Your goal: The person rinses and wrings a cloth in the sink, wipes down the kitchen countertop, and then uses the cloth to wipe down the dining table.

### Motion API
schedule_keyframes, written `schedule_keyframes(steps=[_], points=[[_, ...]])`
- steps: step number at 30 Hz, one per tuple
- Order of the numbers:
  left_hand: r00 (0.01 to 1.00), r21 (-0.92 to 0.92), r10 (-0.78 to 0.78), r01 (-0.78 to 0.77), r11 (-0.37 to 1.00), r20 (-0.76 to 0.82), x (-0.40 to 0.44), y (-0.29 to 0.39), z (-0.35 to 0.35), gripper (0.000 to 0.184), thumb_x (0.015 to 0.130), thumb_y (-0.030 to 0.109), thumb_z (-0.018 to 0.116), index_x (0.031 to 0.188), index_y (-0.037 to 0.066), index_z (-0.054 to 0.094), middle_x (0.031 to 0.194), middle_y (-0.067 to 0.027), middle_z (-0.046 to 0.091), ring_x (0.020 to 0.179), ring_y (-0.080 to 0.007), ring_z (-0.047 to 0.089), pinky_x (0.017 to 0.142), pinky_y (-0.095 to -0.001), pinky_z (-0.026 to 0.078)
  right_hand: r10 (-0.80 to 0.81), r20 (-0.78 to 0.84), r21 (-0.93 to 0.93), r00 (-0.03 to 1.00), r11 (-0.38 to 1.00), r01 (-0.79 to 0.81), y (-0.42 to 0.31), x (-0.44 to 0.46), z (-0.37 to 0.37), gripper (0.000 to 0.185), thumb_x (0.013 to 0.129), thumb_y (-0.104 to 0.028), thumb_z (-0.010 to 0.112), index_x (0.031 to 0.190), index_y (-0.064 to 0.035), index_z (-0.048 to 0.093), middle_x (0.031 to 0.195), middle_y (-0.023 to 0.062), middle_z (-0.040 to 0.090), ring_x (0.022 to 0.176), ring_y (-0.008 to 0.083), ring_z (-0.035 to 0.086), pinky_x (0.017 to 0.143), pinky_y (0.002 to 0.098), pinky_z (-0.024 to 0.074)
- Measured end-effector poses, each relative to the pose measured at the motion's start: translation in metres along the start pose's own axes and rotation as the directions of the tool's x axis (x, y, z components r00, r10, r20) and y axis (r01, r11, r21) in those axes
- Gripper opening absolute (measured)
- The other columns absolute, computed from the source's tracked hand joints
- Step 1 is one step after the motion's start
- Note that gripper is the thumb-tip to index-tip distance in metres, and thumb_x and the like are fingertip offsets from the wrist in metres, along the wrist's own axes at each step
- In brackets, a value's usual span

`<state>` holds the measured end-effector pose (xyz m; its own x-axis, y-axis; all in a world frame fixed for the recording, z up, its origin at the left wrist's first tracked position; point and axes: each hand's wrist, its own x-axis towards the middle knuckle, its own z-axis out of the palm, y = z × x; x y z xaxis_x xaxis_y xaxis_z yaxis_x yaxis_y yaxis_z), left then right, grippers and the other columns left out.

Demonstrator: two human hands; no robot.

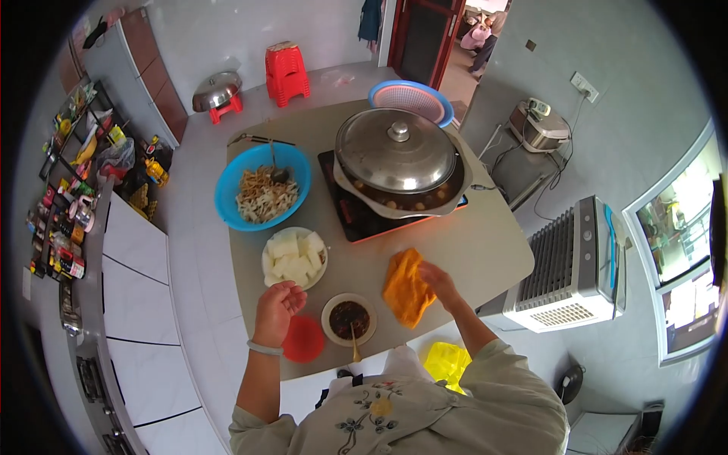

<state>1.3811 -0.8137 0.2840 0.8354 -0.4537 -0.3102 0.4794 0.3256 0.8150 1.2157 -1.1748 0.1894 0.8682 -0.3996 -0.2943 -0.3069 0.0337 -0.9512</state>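
My left hand (pixel 280 309) is raised near the front rim of a white bowl (pixel 267 277) of pale white chunks (pixel 292 258). Its fingers are loosely curled and nothing shows in them. Under and beside that wrist lies a red round item (pixel 303 340). At the right edge of a crumpled orange cloth (pixel 406 292), my right hand (pixel 438 282) has its fingers closed on the fabric. Between my hands stands a small bowl (pixel 329 303) of dark sauce with a spoon (pixel 356 350) in it.
A lidded pot (pixel 396 152) of dark broth sits on a black cooktop (pixel 349 220). Left of it is a blue basin (pixel 227 205) with shredded food and a ladle (pixel 279 173). Colanders (pixel 432 95) stand at the table's back edge. An air cooler (pixel 565 265) stands to the right.
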Motion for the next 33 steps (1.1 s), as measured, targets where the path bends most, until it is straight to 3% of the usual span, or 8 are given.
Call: schedule_keyframes(steps=[1, 3, 7, 14, 17, 22, 26, 33], points=[[0.995, -0.057, -0.099, 0.1, 0.993, 0.022, 0.009, 0.004, 0.012, 0.016, 0.085, 0.016, 0.051, 0.095, 0.003, 0.054, 0.09, -0.01, 0.058, 0.085, -0.0233, 0.058, 0.077, -0.0338, 0.048, -0.002, 0.0, 0.004, 1.0, 1.0, 0.002, -0.004, 0.01, -0.013, 0.053, 0.086, -0.018, 0.053, 0.134, -0.0044, 0.033, 0.134, 0.0139, 0.039, 0.118, 0.0283, 0.044, 0.094, 0.0453, 0.0375], [0.98, -0.115, -0.194, 0.197, 0.974, 0.036, 0.029, 0.003, 0.033, 0.018, 0.085, 0.016, 0.051, 0.096, 0.002, 0.053, 0.093, -0.0121, 0.057, 0.087, -0.0263, 0.057, 0.078, -0.0352, 0.048, -0.016, -0.251, 0.505, 0.968, 0.851, 0.145, -0.013, 0.035, -0.041, 0.055, 0.085, -0.013, 0.052, 0.133, 0.0019, 0.027, 0.121, 0.0169, 0.045, 0.097, 0.0265, 0.055, 0.08, 0.0374, 0.0473], [0.947, -0.155, -0.313, 0.32, 0.935, 0.073, 0.093, -0.031, 0.051, 0.021, 0.083, 0.013, 0.054, 0.098, -0.001, 0.049, 0.102, -0.018, 0.052, 0.094, -0.0316, 0.053, 0.084, -0.0406, 0.047, 0.085, -0.343, 0.746, 0.935, 0.63, 0.217, -0.011, 0.094, -0.082, 0.063, 0.084, -0.012, 0.051, 0.134, 0.0026, 0.015, 0.108, 0.0192, 0.047, 0.093, 0.0305, 0.053, 0.073, 0.0399, 0.0486], [0.896, -0.264, -0.415, 0.367, 0.892, -0.157, 0.166, -0.088, 0.078, 0.019, 0.085, 0.008, 0.05, 0.101, -0.002, 0.047, 0.102, -0.0195, 0.053, 0.095, -0.0334, 0.053, 0.09, -0.044, 0.045, 0.064, -0.277, 0.803, 0.959, 0.563, 0.194, -0.021, 0.131, -0.109, 0.048, 0.089, -0.012, 0.043, 0.129, 0.0032, 0.022, 0.114, 0.0205, 0.047, 0.103, 0.0321, 0.05, 0.085, 0.0402, 0.0448], [0.937, -0.356, -0.348, 0.325, 0.876, -0.002, 0.173, -0.096, 0.083, 0.02, 0.086, 0.006, 0.047, 0.103, -0.004, 0.046, 0.102, -0.0195, 0.054, 0.094, -0.0333, 0.053, 0.092, -0.046, 0.044, -0.028, -0.19, 0.796, 0.981, 0.58, 0.171, -0.022, 0.137, -0.117, 0.04, 0.09, -0.012, 0.041, 0.126, 0.0023, 0.028, 0.115, 0.0199, 0.048, 0.106, 0.0313, 0.05, 0.091, 0.0405, 0.0419], [0.928, -0.41, -0.339, 0.253, 0.876, -0.153, 0.172, -0.092, 0.104, 0.019, 0.088, 0.005, 0.045, 0.102, -0.007, 0.045, 0.103, -0.0199, 0.053, 0.093, -0.0323, 0.053, 0.09, -0.0467, 0.047, 0.106, -0.283, 0.793, 0.953, 0.585, 0.17, -0.036, 0.137, -0.113, 0.029, 0.087, -0.008, 0.041, 0.115, -0.0007, 0.042, 0.107, 0.0147, 0.053, 0.103, 0.0272, 0.052, 0.087, 0.0388, 0.0437], [0.9, -0.364, -0.338, 0.229, 0.903, -0.274, 0.176, -0.094, 0.11, 0.014, 0.087, 0.004, 0.048, 0.097, -0.005, 0.045, 0.092, -0.0156, 0.052, 0.083, -0.0288, 0.054, 0.084, -0.0478, 0.052, -0.005, -0.204, 0.786, 0.979, 0.596, 0.166, -0.04, 0.134, -0.12, 0.026, 0.085, -0.005, 0.042, 0.111, -0.0042, 0.046, 0.1, 0.0105, 0.055, 0.095, 0.0229, 0.054, 0.082, 0.0361, 0.0451], [0.91, -0.369, -0.305, 0.192, 0.91, -0.28, 0.176, -0.097, 0.111, 0.009, 0.087, 0.005, 0.051, 0.092, -0.002, 0.049, 0.083, -0.0108, 0.05, 0.072, -0.0234, 0.052, 0.079, -0.0493, 0.054, 0.058, -0.296, 0.745, 0.953, 0.639, 0.192, -0.038, 0.138, -0.121, 0.027, 0.086, -0.008, 0.048, 0.113, -0.0034, 0.05, 0.085, 0.006, 0.058, 0.076, 0.0149, 0.057, 0.067, 0.0277, 0.0476]])
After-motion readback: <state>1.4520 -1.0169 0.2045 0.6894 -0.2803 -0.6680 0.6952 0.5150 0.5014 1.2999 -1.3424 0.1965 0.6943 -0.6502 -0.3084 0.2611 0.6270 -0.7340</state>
